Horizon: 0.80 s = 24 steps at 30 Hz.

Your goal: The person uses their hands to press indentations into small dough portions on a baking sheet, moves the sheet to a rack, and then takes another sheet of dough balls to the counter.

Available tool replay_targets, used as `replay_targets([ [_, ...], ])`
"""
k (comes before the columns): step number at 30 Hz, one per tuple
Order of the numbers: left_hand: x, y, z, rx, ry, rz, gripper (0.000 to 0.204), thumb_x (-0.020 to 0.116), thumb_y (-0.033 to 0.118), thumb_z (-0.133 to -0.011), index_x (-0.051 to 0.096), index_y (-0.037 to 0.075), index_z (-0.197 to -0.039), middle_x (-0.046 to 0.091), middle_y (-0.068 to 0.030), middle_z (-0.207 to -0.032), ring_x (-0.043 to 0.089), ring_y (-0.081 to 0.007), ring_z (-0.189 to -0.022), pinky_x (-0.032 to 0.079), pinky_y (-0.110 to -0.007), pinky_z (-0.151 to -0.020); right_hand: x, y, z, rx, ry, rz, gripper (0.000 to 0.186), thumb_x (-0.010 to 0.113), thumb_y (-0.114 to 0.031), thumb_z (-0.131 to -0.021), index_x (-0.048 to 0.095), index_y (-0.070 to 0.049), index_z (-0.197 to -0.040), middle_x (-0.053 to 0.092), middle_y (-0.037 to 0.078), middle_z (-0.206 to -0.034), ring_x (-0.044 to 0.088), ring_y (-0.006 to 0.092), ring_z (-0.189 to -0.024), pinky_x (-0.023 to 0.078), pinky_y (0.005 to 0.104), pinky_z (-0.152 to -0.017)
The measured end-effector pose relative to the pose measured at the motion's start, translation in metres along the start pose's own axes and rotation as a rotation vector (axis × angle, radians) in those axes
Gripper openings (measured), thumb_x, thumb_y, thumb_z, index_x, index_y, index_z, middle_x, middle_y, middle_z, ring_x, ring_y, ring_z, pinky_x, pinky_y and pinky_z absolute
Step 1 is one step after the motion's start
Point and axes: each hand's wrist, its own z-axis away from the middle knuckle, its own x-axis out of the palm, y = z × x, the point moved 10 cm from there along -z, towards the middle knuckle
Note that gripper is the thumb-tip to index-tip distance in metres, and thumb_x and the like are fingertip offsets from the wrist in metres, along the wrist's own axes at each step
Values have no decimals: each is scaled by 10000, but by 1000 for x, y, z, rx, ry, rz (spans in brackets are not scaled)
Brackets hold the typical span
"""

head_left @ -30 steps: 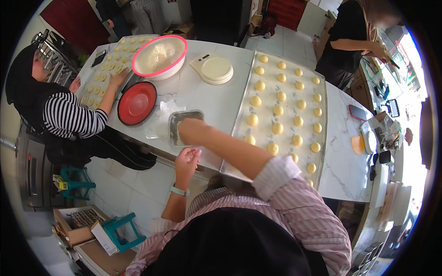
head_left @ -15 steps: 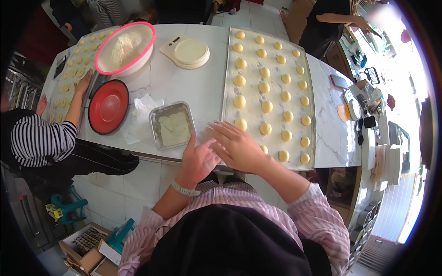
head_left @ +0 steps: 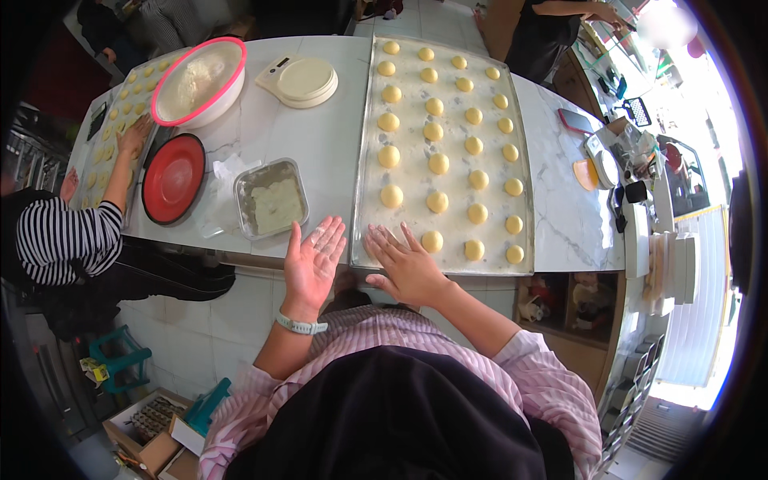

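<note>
My left hand (head_left: 314,260) is held palm up with its fingers stretched out, just in front of the table edge and right of the metal container. White powder dusts its fingers, and nothing lies in it. My right hand (head_left: 406,260) is palm down, fingers spread, over the near left corner of a large metal tray (head_left: 360,168). Whether anything lies under that palm is hidden. Rows of round yellow dough balls (head_left: 438,163) sit on the tray; one dough ball (head_left: 432,242) is close beside my right fingertips. The square metal container (head_left: 272,198) holds whitish flour.
A red plate (head_left: 174,178), a pink-rimmed bowl (head_left: 198,84) of flour and a cream kitchen scale (head_left: 299,80) stand on the table. At left, a person in a striped sleeve (head_left: 68,244) reaches over another tray of dough. A phone (head_left: 575,121) lies on the right.
My hands have moved apart: the left turned palm up and shifted left, the right lowered over the tray corner. The whole view has shifted slightly.
</note>
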Motion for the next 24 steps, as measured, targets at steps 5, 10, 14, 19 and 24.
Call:
replay_targets([
  [5, -18, -1, 16, 40, 41, -36, 622, 394, 380, -954, 261, -82, -1348, 341, -207, -1392, 314, -281, -1317, 252, -379, -1103, -1, 4, -1, -32, 35, 42, 667, 316, -495, -928, 298, 3, -1372, 318, 147, -1427, 272, 260, -1341, 129, 469, -1113],
  [10, -35, -3, 28, 47, 127, -87, 543, 390, 325, -957, 319, -73, -1318, 380, -200, -1368, 359, -285, -1289, 289, -380, -1086, -19, 28, -2, 40, 139, -68, 490, 493, -280, -857, 443, -27, -1274, 411, 116, -1347, 348, 257, -1284, 209, 458, -1086],
  [14, -43, -1, 35, 63, 190, -72, 507, 391, 294, -956, 345, -74, -1302, 416, -194, -1341, 403, -286, -1257, 322, -382, -1068, -32, 44, -2, 110, 114, -161, 303, 577, -132, -760, 617, -132, -1060, 519, 48, -1153, 458, 228, -1130, 318, 433, -989],
  [19, -52, -5, 39, 57, 207, -34, 488, 410, 281, -950, 367, -73, -1282, 433, -195, -1321, 421, -298, -1240, 328, -393, -1066, -34, 34, 0, 77, 158, -36, 209, 582, -139, -771, 643, -186, -965, 508, 9, -1080, 450, 202, -1081, 330, 425, -930],
  [24, -50, -12, 39, 29, 167, -79, 448, 426, 276, -945, 423, -75, -1222, 505, -193, -1226, 474, -304, -1178, 371, -399, -1023, -26, 26, -5, 73, 56, 50, 198, 587, -181, -795, 628, -167, -988, 466, 17, -1149, 406, 208, -1122, 313, 435, -922],
])
